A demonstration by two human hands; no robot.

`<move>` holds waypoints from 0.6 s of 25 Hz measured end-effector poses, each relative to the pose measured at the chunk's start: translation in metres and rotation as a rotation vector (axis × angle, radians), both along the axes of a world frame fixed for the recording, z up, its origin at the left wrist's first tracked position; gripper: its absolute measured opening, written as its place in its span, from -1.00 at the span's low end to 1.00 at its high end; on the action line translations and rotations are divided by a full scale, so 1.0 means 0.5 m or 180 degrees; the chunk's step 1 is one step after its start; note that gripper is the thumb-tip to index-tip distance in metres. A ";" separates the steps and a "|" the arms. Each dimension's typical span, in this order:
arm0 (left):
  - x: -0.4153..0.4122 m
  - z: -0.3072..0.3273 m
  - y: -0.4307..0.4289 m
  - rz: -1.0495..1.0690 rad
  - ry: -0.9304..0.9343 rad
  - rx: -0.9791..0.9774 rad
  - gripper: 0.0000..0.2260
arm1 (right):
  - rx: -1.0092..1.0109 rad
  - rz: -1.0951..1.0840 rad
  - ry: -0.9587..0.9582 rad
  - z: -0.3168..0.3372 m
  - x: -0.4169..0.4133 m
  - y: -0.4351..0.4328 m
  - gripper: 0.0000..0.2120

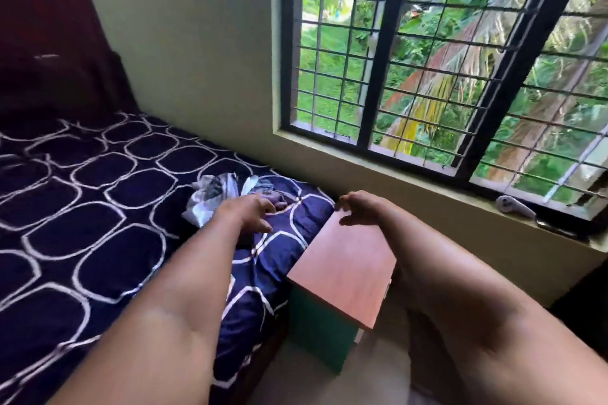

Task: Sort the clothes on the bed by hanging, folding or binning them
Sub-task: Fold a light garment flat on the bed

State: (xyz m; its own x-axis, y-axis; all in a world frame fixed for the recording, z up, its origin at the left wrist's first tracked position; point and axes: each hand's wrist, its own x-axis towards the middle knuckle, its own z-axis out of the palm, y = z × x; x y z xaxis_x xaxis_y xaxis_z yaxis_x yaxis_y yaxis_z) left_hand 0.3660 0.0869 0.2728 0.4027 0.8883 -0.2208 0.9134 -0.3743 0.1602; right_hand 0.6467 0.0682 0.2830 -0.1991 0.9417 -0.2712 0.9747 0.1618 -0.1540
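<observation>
A crumpled grey-and-white garment [214, 194] lies near the far right corner of the bed [82, 207], which has a dark blue sheet with white ring shapes. My left hand [255, 210] reaches over the sheet just right of the garment, fingers loosely curled and holding nothing. My right hand [357, 207] hovers above the far end of a small wooden bedside cabinet [345, 266], fingers relaxed and empty. Both forearms stretch out from the bottom of the view.
The cabinet stands tight against the bed's right side, with teal sides. A barred window [444, 59] fills the wall on the right; a white object [515, 205] and a dark item lie on its sill. A dark red headboard [49, 26] rises at the far left.
</observation>
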 end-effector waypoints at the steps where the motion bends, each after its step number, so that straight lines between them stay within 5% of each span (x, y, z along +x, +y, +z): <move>1: -0.033 -0.005 0.011 0.0191 -0.0021 0.0011 -0.54 | 0.0029 0.0168 -0.0009 -0.005 -0.031 0.036 -0.68; 7: -0.203 -0.061 0.095 0.0995 0.0000 -0.0014 -0.51 | 0.0131 0.1123 -0.0253 -0.041 -0.205 0.226 -0.64; 15: -0.358 -0.145 0.268 0.1303 0.0089 -0.0307 -0.54 | 0.0029 0.1352 -0.0323 -0.120 -0.395 0.457 -0.70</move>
